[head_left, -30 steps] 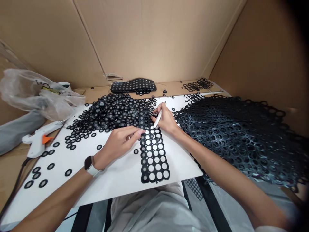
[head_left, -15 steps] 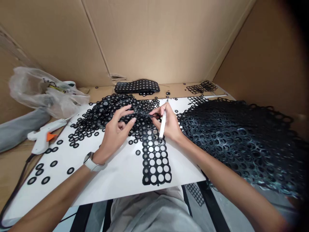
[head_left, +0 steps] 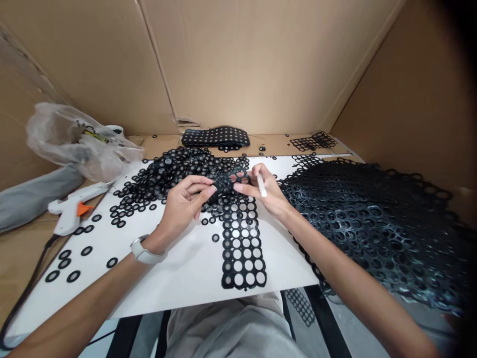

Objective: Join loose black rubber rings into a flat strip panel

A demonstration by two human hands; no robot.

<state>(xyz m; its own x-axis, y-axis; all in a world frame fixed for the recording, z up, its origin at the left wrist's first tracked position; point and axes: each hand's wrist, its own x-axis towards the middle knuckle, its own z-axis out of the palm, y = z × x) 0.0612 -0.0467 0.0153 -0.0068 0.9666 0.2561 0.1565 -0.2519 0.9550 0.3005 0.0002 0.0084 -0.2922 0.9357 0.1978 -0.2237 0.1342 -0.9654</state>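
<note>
My left hand (head_left: 188,199), with a pale watch band at the wrist, pinches the near-left part of a black ring mesh piece (head_left: 222,183). My right hand (head_left: 266,189) grips the piece's right side between thumb and fingers, and also has a white pen-like tool (head_left: 262,185) tucked in it, its blunt end toward me. Below the hands, a strip of joined black rings (head_left: 244,248) lies flat on the white board (head_left: 167,278). Behind my left hand is a heap of loose black rings (head_left: 164,171).
A white glue gun (head_left: 70,214) with an orange trigger, a clear plastic bag (head_left: 67,134) and a grey cloth roll (head_left: 37,196) lie left. A large black ring net (head_left: 372,214) covers the right. Folded mesh (head_left: 216,135) sits behind; cardboard walls (head_left: 261,64) enclose the back.
The mesh piece is lifted and spread more between my hands. My right hand has turned, tipping the white tool toward the right. The whole view has shifted slightly.
</note>
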